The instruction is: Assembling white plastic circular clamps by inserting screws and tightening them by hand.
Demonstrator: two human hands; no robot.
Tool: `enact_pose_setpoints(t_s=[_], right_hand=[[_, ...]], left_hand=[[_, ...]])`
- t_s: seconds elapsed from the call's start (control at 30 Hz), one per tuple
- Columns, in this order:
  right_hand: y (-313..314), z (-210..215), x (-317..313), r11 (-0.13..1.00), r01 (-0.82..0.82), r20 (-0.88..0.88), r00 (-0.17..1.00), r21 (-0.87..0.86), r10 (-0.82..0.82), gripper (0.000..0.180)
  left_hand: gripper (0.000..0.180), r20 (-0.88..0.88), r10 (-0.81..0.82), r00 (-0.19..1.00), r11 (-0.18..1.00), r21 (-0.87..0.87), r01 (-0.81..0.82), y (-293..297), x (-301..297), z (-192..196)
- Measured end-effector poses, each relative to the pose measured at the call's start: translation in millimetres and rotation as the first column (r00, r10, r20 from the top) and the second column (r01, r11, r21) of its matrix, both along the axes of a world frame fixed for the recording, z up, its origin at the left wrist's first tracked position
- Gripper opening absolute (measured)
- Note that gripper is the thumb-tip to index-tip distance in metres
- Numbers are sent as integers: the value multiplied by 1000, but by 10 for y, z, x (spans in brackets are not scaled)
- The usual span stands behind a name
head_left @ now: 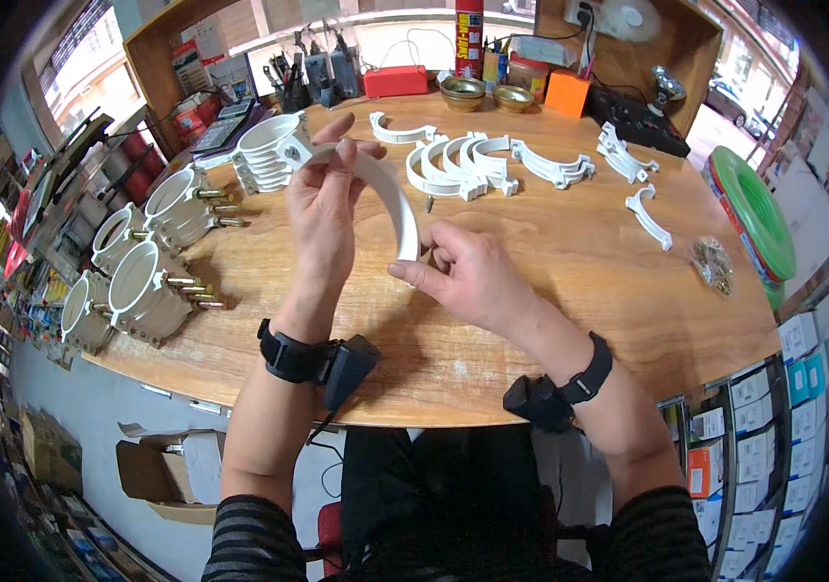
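A white curved pipe clamp half (pixel 391 199) is held up over the wooden table, its bolt lug toward the far left. My left hand (pixel 325 206) has its thumb and fingers closed around the upper end, near the lug. The lower end is pinched between thumb and fingers of my right hand (pixel 468 274). Just beyond my right hand, a small metal bolt (pixel 429 205) lies on the table. Several loose white clamp halves (pixel 453 167) rest farther back. Behind my left hand stands a stack of white ring clamps (pixel 269 145).
Assembled clamps with brass-coloured bolts (pixel 148 286) stand at the table's left. More clamp halves (pixel 649 218) and a clear bag of small metal parts (pixel 712 264) lie at right. Small bowls (pixel 463 90), a red case (pixel 395 81) and an orange box (pixel 567 94) line the back.
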State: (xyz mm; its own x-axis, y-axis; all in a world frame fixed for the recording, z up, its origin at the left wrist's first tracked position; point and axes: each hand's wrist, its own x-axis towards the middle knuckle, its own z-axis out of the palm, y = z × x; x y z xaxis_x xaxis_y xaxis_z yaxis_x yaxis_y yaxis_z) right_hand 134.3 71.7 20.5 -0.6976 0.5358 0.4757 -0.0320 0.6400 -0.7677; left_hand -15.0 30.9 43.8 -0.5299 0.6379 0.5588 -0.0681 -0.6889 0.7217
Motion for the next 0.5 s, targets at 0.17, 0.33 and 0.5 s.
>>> enact_pose_setpoints(t_s=[0.17, 0.33, 0.5], right_hand=[[56, 221, 121, 991, 99, -127, 988, 93, -87, 31], [126, 184, 140, 997, -1, -248, 968, 75, 20, 29], [123, 187, 124, 993, 24, -267, 964, 112, 7, 27]], left_hand=[[24, -230, 39, 972, 996, -63, -55, -66, -36, -85], [47, -377, -175, 910, 958, -279, 68, -130, 166, -89], [54, -498, -154, 854, 965, -261, 22, -138, 284, -133]])
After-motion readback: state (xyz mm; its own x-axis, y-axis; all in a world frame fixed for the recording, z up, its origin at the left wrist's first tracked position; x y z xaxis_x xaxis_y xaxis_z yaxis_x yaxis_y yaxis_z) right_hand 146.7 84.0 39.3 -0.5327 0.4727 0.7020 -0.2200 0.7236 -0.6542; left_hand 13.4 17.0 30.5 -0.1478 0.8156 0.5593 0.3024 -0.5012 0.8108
